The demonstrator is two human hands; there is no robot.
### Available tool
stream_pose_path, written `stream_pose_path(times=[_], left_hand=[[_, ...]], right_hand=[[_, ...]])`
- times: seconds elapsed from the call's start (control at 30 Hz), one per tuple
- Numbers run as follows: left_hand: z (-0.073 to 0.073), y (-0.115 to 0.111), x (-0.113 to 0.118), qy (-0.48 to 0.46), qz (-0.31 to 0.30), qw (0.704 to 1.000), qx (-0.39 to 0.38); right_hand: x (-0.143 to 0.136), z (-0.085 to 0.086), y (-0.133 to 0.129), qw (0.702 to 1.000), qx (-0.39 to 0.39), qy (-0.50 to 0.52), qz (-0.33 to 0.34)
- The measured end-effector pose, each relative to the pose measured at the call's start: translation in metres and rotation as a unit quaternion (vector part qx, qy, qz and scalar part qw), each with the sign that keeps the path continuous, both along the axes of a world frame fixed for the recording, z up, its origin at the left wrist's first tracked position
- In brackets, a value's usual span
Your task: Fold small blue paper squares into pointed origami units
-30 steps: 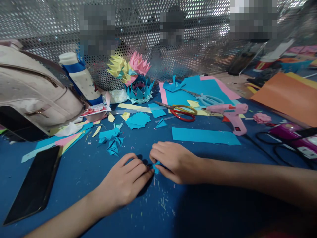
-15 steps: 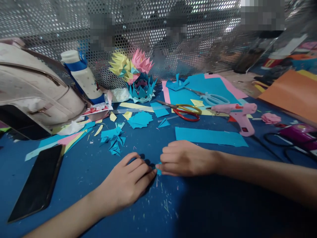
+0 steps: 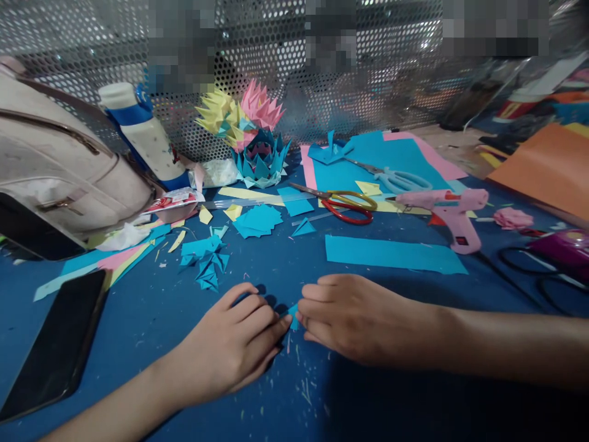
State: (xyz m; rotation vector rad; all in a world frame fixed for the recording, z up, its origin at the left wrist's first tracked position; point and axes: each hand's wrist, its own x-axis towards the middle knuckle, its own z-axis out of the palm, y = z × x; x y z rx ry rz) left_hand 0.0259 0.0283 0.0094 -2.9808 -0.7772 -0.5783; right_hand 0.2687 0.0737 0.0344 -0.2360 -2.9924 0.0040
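Observation:
A small piece of blue paper (image 3: 294,317) shows between my two hands, low on the blue table; most of it is hidden by fingers. My left hand (image 3: 246,334) pinches its left side, fingers bent and pressed together. From the right, my right hand (image 3: 343,313) closes its curled fingers on the other side. Beyond them lie folded blue paper pieces (image 3: 207,261), a stack of blue paper squares (image 3: 258,221), a single folded blue triangle (image 3: 304,228) and a long blue paper strip (image 3: 393,254).
Red-and-yellow-handled scissors (image 3: 347,205), light-blue scissors (image 3: 402,180) and a pink glue gun (image 3: 453,212) lie farther back. Paper flowers (image 3: 260,156) stand by the perforated metal panel (image 3: 368,92). At left are a phone (image 3: 55,344), a bottle (image 3: 147,141) and a pale backpack (image 3: 59,159).
My right hand has shifted slightly down and turned at the wrist, and more of the blue paper piece shows. My left hand stays nearly in place. The camera view has shifted slightly.

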Motion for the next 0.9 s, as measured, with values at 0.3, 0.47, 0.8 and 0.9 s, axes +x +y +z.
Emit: stream_pose_path(times=[0.3, 0.47, 0.8, 0.9], left_hand=[[0.002, 0.001, 0.001, 0.011, -0.017, 1.0, -0.008], [0.006, 0.004, -0.002, 0.015, -0.049, 0.998, -0.038], [-0.002, 0.011, 0.008, -0.05, -0.046, 0.998, -0.004], [-0.002, 0.011, 0.008, -0.054, -0.04, 0.998, 0.0]], right_hand=[[-0.001, -0.031, 0.031, 0.961, -0.233, 0.149, -0.011], [-0.002, -0.028, 0.035, 0.927, -0.334, 0.169, -0.037], [-0.003, -0.025, 0.034, 0.948, -0.3, 0.085, -0.059], [-0.004, -0.023, 0.033, 0.955, -0.281, 0.07, -0.064]])
